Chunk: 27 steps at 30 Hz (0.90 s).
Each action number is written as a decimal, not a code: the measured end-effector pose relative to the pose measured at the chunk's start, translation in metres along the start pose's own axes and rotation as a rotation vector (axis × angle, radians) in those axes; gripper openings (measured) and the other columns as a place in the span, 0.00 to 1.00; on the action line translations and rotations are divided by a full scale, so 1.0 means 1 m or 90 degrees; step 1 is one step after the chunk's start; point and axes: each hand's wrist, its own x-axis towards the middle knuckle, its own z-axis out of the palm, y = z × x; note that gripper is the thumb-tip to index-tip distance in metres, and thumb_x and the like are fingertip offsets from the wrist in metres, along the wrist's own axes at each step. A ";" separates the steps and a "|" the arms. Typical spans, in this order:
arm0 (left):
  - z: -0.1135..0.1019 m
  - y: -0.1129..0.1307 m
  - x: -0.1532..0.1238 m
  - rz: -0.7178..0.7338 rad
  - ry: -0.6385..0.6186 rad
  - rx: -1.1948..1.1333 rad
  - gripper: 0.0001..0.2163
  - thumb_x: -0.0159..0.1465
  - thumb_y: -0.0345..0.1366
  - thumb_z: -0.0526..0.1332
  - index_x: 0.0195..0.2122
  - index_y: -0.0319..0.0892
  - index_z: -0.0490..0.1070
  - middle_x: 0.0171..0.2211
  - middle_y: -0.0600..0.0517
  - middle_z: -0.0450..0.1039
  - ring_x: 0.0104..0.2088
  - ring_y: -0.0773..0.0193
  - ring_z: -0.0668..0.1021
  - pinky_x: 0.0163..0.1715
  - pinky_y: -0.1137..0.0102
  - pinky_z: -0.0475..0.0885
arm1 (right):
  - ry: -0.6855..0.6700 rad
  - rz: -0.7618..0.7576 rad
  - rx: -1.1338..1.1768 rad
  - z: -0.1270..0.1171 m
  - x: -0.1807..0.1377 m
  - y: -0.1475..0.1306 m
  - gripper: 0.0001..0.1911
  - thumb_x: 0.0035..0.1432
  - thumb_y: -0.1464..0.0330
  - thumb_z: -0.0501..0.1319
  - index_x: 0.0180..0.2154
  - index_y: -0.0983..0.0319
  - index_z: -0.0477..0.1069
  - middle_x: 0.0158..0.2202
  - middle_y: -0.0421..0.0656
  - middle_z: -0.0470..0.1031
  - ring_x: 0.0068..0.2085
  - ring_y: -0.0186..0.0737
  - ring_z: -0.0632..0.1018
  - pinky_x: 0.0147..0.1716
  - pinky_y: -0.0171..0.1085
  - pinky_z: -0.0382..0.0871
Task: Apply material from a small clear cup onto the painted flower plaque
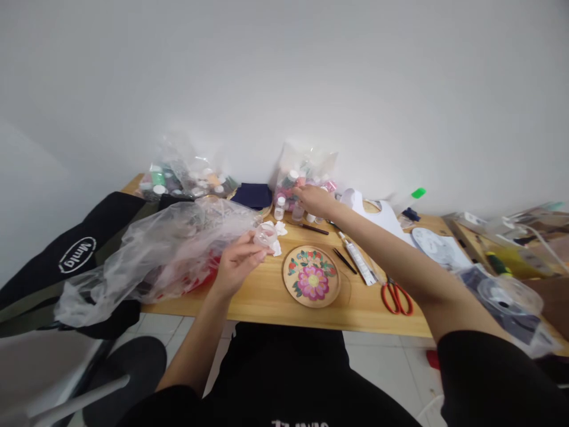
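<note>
The left hand (237, 261) is pinching a small clear jar (265, 235) between thumb and curled fingers, holding it above the table (262, 299), left of the painted wooden plate (312, 277) that is lying by the front edge. The right hand (313, 200) is reaching toward the table's back edge, where its fingertips are meeting the clear plastic bag (306, 160) of bottles; whether they are gripping anything, I cannot tell. For good handling, the left hand should be keeping the jar level, and the right forearm should be staying clear of the glue tube (361, 261) beneath.
</note>
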 end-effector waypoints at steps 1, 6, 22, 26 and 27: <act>0.000 0.003 -0.001 0.015 -0.013 -0.005 0.09 0.61 0.44 0.65 0.32 0.48 0.83 0.31 0.48 0.80 0.40 0.56 0.79 0.46 0.59 0.73 | 0.000 -0.002 -0.001 0.001 0.001 -0.001 0.18 0.64 0.74 0.51 0.55 0.66 0.65 0.50 0.55 0.76 0.50 0.50 0.76 0.43 0.40 0.65; 0.002 0.021 -0.001 0.095 -0.072 -0.031 0.07 0.62 0.40 0.64 0.34 0.49 0.83 0.35 0.48 0.81 0.40 0.56 0.80 0.45 0.58 0.75 | 0.011 -0.014 -0.004 0.008 0.003 -0.005 0.21 0.65 0.76 0.49 0.59 0.66 0.63 0.51 0.56 0.75 0.51 0.50 0.76 0.44 0.41 0.65; 0.002 0.028 -0.004 0.117 -0.105 0.014 0.07 0.62 0.36 0.64 0.39 0.49 0.81 0.39 0.48 0.81 0.44 0.55 0.80 0.45 0.60 0.75 | 0.168 0.185 0.109 -0.018 -0.038 0.042 0.14 0.64 0.66 0.53 0.38 0.64 0.76 0.39 0.49 0.80 0.40 0.44 0.77 0.35 0.37 0.60; 0.005 0.023 -0.004 0.110 -0.075 0.038 0.05 0.61 0.36 0.65 0.36 0.47 0.81 0.35 0.49 0.81 0.42 0.57 0.80 0.43 0.61 0.75 | 0.100 0.228 0.115 -0.005 -0.051 0.056 0.17 0.64 0.67 0.51 0.36 0.65 0.77 0.38 0.50 0.80 0.39 0.43 0.77 0.34 0.36 0.59; 0.005 0.023 -0.004 0.102 -0.072 0.044 0.05 0.61 0.36 0.65 0.35 0.47 0.81 0.33 0.50 0.81 0.41 0.57 0.80 0.43 0.61 0.74 | 0.085 0.224 0.121 0.000 -0.052 0.056 0.15 0.63 0.67 0.52 0.36 0.64 0.78 0.38 0.48 0.81 0.39 0.42 0.78 0.34 0.36 0.60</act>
